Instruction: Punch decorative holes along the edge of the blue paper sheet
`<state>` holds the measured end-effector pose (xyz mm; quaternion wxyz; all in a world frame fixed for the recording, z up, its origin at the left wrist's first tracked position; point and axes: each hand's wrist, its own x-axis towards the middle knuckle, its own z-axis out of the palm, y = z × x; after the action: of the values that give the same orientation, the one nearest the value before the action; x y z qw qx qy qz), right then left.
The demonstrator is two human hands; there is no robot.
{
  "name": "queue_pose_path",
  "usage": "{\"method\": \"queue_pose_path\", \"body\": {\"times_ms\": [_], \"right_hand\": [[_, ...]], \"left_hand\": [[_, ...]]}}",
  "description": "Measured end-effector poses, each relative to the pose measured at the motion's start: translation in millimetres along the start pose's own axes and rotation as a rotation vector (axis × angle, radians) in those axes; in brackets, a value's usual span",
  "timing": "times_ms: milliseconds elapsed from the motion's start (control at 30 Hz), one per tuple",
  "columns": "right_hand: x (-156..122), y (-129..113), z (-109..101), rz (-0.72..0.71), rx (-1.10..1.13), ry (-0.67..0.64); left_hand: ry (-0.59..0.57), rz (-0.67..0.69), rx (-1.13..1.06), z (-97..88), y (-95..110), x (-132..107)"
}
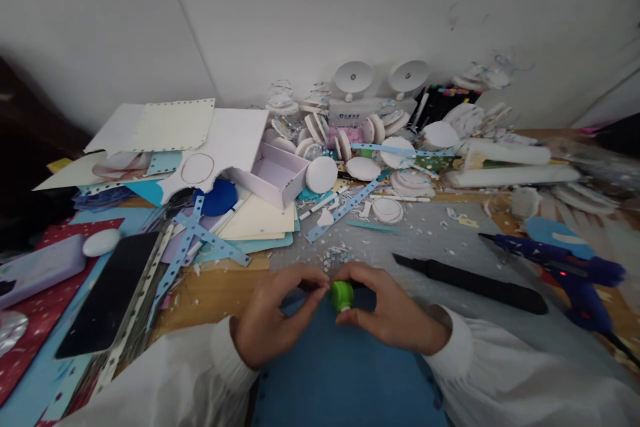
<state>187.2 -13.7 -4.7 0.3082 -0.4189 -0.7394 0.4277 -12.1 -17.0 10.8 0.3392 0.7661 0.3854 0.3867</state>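
My right hand (387, 303) is closed around a small bright green craft punch (342, 295), thumb below and fingers above. Close beside it, my left hand (285, 313) pinches with thumb and forefinger at the punch's left side. What lies between those left fingertips is too small to make out. Below both hands spreads a blue sheet (345, 373) with small dark notches or holes along its side edges. Tiny punched scraps (336, 255) lie just beyond my fingertips.
A black craft knife (480, 283) and a blue glue gun (565, 267) lie on the right. Further back are white foam discs (321, 175) and a lilac box (280, 173). On the left are punched blue strips (193, 233) and a black phone (110, 293).
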Motion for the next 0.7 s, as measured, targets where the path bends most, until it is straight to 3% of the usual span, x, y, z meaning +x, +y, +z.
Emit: {"method": "queue_pose_path", "body": {"times_ms": [133,233,367,500,700], "right_hand": [[-3.2,4.5,2.6,-0.033,-0.018,0.005],[-4.8,8.3,5.8,-0.059,-0.043,0.022],[-4.4,12.1,10.6,-0.087,-0.088,0.048],[-3.3,12.9,12.3,-0.183,-0.084,0.069],[-3.5,12.6,12.2,-0.216,-0.156,0.122]], "left_hand": [[-0.062,0.018,0.180,-19.6,22.1,5.5],[-0.212,0.051,0.457,-23.1,38.4,13.7],[-0.445,0.015,0.784,-8.6,47.2,32.4],[-0.612,-0.010,0.923,7.8,40.2,49.6],[-0.652,0.002,0.959,14.9,35.7,55.6]]}}
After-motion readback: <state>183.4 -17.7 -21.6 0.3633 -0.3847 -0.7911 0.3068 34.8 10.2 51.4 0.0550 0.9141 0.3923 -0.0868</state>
